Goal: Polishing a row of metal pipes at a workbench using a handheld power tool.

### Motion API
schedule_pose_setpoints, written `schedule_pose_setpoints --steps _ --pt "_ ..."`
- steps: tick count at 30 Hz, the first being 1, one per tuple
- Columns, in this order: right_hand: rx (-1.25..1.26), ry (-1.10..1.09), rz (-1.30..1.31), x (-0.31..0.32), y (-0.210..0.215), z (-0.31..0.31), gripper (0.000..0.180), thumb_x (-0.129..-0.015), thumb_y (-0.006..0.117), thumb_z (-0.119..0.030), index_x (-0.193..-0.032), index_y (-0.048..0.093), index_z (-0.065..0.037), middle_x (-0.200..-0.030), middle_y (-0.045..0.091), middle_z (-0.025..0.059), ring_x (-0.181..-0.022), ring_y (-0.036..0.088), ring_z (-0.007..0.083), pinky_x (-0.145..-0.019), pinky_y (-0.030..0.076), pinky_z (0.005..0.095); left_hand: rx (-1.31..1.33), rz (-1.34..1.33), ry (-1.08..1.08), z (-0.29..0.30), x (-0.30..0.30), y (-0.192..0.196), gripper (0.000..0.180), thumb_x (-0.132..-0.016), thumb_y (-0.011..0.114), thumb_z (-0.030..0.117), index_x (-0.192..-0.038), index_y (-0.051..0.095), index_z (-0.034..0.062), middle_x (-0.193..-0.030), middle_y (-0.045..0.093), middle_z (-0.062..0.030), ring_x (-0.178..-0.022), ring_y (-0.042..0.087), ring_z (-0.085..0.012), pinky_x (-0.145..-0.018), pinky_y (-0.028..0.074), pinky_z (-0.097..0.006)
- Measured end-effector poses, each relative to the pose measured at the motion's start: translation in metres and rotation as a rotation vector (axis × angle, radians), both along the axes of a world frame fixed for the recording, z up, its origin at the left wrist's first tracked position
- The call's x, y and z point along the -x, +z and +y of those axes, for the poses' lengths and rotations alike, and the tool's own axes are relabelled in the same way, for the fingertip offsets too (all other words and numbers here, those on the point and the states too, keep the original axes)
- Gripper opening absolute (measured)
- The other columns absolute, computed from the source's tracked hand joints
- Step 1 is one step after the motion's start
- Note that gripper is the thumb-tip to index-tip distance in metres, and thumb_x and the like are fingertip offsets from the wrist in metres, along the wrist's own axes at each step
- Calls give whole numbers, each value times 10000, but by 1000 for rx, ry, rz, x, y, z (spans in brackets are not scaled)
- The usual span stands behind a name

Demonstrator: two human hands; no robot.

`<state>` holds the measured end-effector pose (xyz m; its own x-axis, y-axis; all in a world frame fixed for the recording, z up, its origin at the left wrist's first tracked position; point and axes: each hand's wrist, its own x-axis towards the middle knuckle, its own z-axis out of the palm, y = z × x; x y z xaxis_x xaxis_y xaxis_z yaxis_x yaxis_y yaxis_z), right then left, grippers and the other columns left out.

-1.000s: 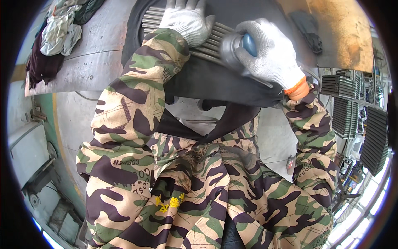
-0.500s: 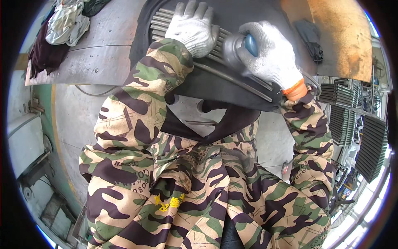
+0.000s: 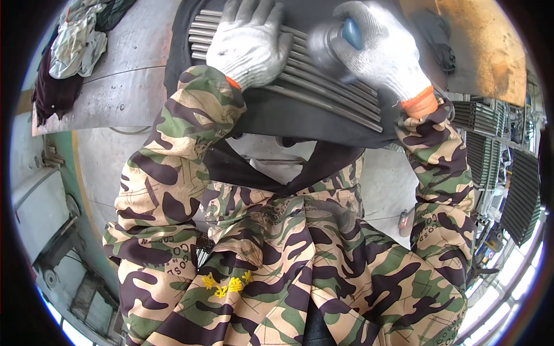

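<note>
Several grey metal rods [image 3: 332,86] lie side by side at a slant on a black cloth [image 3: 259,112]. My left hand [image 3: 247,49], in a white knit glove, rests flat across their left part with its fingers stretched out. Gloved as well, my right hand [image 3: 386,49] is wrapped around the blue top of a round tool that looks like a palm sander [image 3: 353,34]. The sander's lower part is smeared by motion over the right part of the rods. Its contact face is hidden.
The cloth covers the middle of a metal-topped table [image 3: 130,86]. Light and dark rags [image 3: 75,49] hang over its left end. A dark grey cloth [image 3: 434,40] lies to the right. Racks of stacked dark bars [image 3: 519,199] stand beyond the right edge.
The view has shifted a little. My right hand and the sander appear slightly higher, my left hand slightly farther left. More of the rods shows between the hands. Both hands keep their poses.
</note>
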<state>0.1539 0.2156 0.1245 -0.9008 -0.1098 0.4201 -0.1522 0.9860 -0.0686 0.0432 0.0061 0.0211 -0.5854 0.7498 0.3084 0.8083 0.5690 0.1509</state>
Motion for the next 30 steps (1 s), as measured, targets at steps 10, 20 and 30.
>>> schedule_pose_setpoints --steps 10,20,30 --pt "4 -79 -121 -43 -21 37 345 -887 785 -296 -1203 727 -171 -1117 737 67 -1016 733 310 -888 608 412 15 130 2 24 30 -8 570 -1062 526 374 -1462 596 -26 -1498 602 -237 -1440 508 -433 -1238 343 -579" --pt "20 -79 -116 -38 -7 33 320 -855 780 -280 -1135 724 -137 -1039 711 117 -984 712 353 -865 596 446 85 162 -54 4 27 -7 554 -1072 508 366 -1478 577 -4 -1515 592 -202 -1415 519 -401 -1212 359 -569" --pt "21 -91 -95 -42 -8 41 317 -838 777 -295 -1088 724 -107 -979 699 159 -948 699 389 -843 587 476 92 185 -28 8 38 -23 566 -1093 507 400 -1500 589 15 -1560 584 -202 -1456 499 -422 -1239 343 -557"
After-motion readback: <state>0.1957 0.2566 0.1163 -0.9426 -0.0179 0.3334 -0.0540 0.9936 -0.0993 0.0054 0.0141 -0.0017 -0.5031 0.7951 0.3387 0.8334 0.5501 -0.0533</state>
